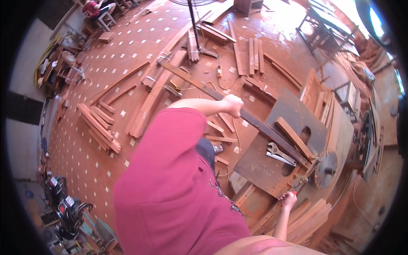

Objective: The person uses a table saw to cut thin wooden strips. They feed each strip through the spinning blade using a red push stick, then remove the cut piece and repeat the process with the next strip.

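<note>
Job looked part-done: long bar (260,124) crossed worktop (250,157), L edge to R edge nr saw blade (326,169). L hand (232,105) grip closed round bar; R hand (288,200) grip closed on small red part (294,193). Remainder: couldn't tell.

Long bar (272,134): dk brn, diag. over tabletop (251,163), past edge | saw blade (326,161): rnd, toothed, nr bar's lwr end

Two hands: left hand (231,106) at two o'clock, right hand (288,199) at four | just one saw blade (324,163), four | two oval holes (305,134), three and four | one standing fan (194,25), twelve | one seated person (91,8), half past ten
</note>
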`<state>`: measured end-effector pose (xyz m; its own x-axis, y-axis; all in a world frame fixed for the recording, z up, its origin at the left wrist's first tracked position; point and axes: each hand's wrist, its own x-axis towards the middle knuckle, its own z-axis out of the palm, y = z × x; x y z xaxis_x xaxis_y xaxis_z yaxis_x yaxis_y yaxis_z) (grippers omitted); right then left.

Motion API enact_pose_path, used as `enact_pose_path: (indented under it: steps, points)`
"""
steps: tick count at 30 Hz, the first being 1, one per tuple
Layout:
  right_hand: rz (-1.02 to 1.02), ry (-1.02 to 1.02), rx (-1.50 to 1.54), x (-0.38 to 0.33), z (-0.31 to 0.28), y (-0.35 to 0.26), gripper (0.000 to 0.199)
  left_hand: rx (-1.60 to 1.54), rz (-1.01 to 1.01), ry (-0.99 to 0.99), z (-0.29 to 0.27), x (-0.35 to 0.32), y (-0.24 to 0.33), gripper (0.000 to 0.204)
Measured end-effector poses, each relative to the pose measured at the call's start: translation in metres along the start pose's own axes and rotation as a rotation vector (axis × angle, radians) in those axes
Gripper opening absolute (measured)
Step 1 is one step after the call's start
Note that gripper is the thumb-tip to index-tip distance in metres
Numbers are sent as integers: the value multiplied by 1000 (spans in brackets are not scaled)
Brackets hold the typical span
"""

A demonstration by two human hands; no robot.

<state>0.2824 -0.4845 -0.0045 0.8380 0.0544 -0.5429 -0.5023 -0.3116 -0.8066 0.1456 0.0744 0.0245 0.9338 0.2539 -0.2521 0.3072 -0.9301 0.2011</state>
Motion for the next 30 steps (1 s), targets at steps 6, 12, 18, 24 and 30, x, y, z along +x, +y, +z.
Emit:
enact_pose_path:
  steps: [6,12,18,24,30]
  points:
    - [-20,-9,-39,33,-12,-2,10,-5,-13,67,-1,3,6,31]
    - [23,-5,26,52,-7,4,4,31,-25,77,1,21,16,33]
    - [11,6,8,59,17,-7,6,128,-64,8,1,37,14,33]
    - [16,61,7,64,6,2,9,127,-46,6,7,49,25,35]
    - [4,-27,161,69,22,-18,27,114,-124,67,-4,53,16,34]
